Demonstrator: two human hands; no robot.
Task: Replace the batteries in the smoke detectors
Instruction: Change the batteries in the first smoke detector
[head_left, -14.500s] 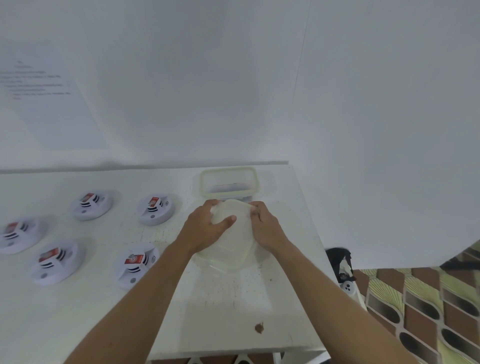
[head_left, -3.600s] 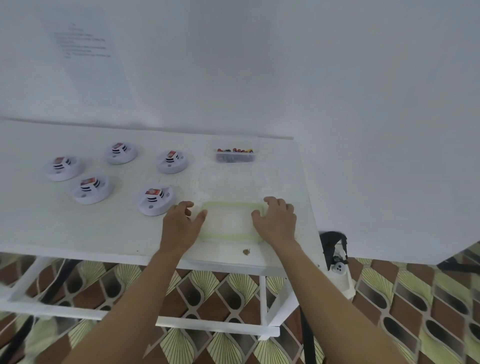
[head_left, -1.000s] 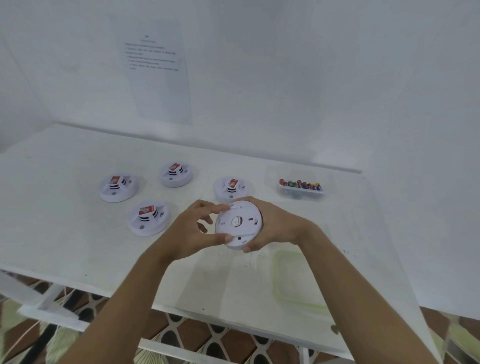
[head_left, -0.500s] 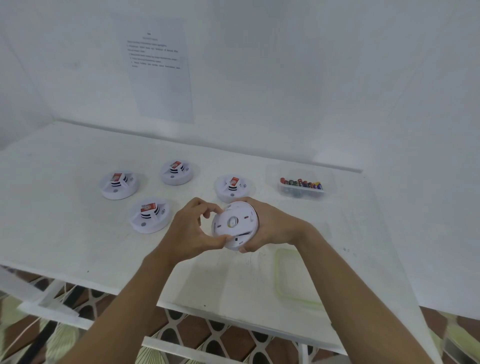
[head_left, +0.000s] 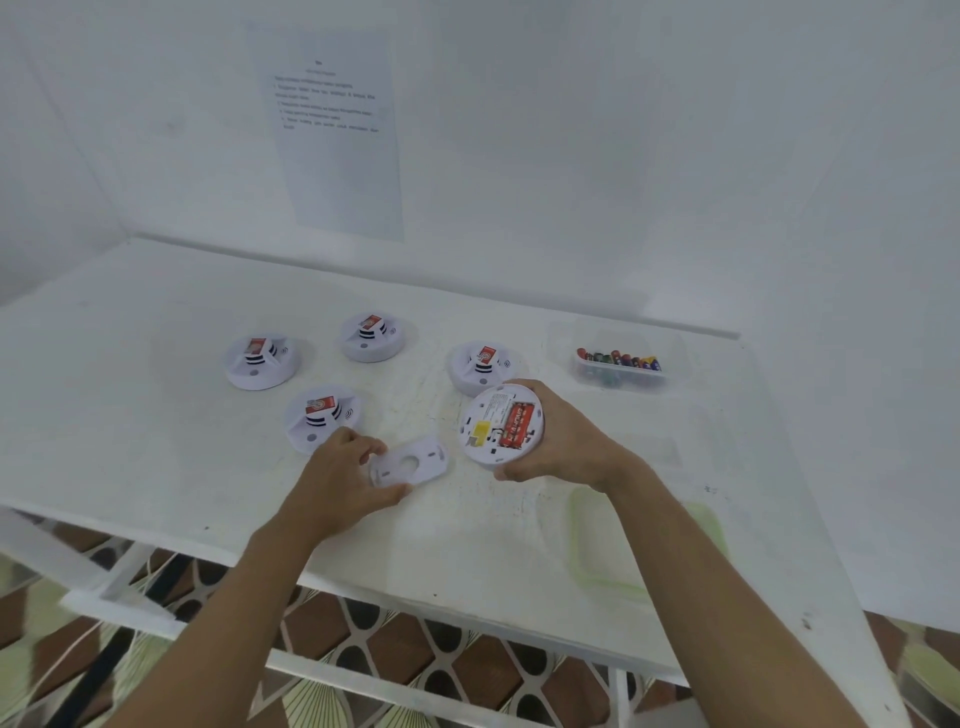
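Hands holding a round white plastic smoke detector (head_left: 501, 426) and a flat white back plate (head_left: 410, 460) apart, at a white counter (head_left: 130, 415).

The right hand (head_left: 566, 441) grips the detector by its rim, fingers curled round it, with the open underside tilted up so the red batteries (head_left: 516, 426) and a yellow tab show. The left hand (head_left: 337, 483) pinches the back plate between thumb and fingers, low at the counter; whether it touches cannot be told. Four more white detectors (head_left: 262, 361) with red labels sit behind, one (head_left: 480, 366) just beyond the held unit. A clear plastic box of mixed batteries (head_left: 621, 364) stands at the far right, and its green-rimmed lid (head_left: 587, 545) lies partly under the right forearm.
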